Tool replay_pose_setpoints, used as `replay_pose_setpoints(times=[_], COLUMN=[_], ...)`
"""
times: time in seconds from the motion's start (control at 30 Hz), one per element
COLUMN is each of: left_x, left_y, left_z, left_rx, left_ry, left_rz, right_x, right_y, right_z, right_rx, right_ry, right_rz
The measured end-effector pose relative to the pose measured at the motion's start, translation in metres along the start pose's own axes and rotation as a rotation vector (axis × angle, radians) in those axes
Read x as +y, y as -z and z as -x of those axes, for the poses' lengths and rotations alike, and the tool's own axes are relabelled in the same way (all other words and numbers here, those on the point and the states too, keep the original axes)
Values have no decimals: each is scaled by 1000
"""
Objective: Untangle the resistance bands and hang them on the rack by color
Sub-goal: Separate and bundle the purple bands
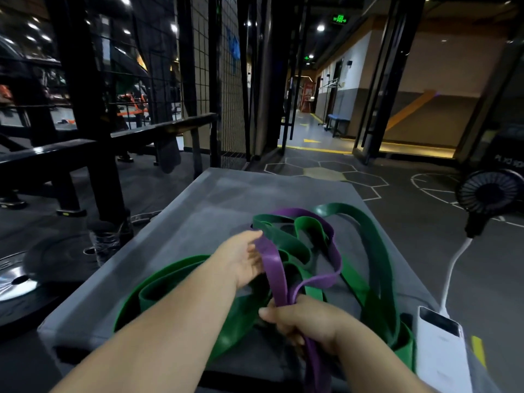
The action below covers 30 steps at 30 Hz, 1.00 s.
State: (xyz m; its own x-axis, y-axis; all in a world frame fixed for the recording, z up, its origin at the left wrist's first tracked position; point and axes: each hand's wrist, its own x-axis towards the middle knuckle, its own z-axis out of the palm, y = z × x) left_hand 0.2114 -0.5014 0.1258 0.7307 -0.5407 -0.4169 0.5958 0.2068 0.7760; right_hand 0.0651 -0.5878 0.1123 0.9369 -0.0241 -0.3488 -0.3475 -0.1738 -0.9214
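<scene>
- A weight plate (17, 282) lies on the floor at far left, apart from the work.
- Beyond the tabletop (198, 199) stands a wire grid panel (209, 80). It may be the rack, though I cannot tell. No band hangs there yet.
- The bright green band (158, 276) lies in slack loops on the near left of the tabletop and passes under the left forearm, so it looks loose enough to free later.
- The left hand (241, 259) reaches forward with its fingers nearly straight and spread, laid against the strands at the edge of the knot. It grips nothing, and probably feels for which strand crosses which.
- The purple band (272, 265) rises from the right hand, loops over the far side of the knot and comes back. It is lifted off the tabletop, likely so its path through the green shows.
- The right hand (306, 319) is curled tightly round two purple strands near the front edge. It anchors that end so a pull would tighten only the purple.
- The dark green band (286, 242) is folded in several turns inside the purple loop, and this is the real tangle.
- A long green loop (371, 251) trails along the right side.
- A white power bank (442, 353) sits at the right corner just beside that loop, where a hard tug might drag it.
</scene>
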Motion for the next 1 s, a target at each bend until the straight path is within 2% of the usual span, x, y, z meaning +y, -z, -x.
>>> replay_pose_setpoints(times=[0.13,0.3,0.43,0.53,0.6,0.7,0.87,0.93,1.0], left_x=[17,28,42,51,54,48,19,4,-9], left_y=[-18,-35,-48,-63,-68,-59,-9,9,17], left_z=[-18,-30,-17,10,35,67,94,102,111], left_rx=[32,69,32,-103,-237,-367,-310,-376,-505], left_ry=[1,-67,-250,-390,-427,-435,-381,-294,-214], left_rz=[90,140,-109,-293,-324,-354,-504,-596,-791], right_x=[3,7,8,7,8,6,8,8,5], right_y=[13,20,23,24,25,27,37,34,28], right_z=[-4,-9,-15,-17,-18,-17,-17,-16,-14], right_rx=[112,118,209,176,151,125,100,67,73], right_ry=[-48,-111,-115,-98,-62,9,70,95,111], right_rz=[-51,-192,-390,-506,-597,-731,-868,-835,-798])
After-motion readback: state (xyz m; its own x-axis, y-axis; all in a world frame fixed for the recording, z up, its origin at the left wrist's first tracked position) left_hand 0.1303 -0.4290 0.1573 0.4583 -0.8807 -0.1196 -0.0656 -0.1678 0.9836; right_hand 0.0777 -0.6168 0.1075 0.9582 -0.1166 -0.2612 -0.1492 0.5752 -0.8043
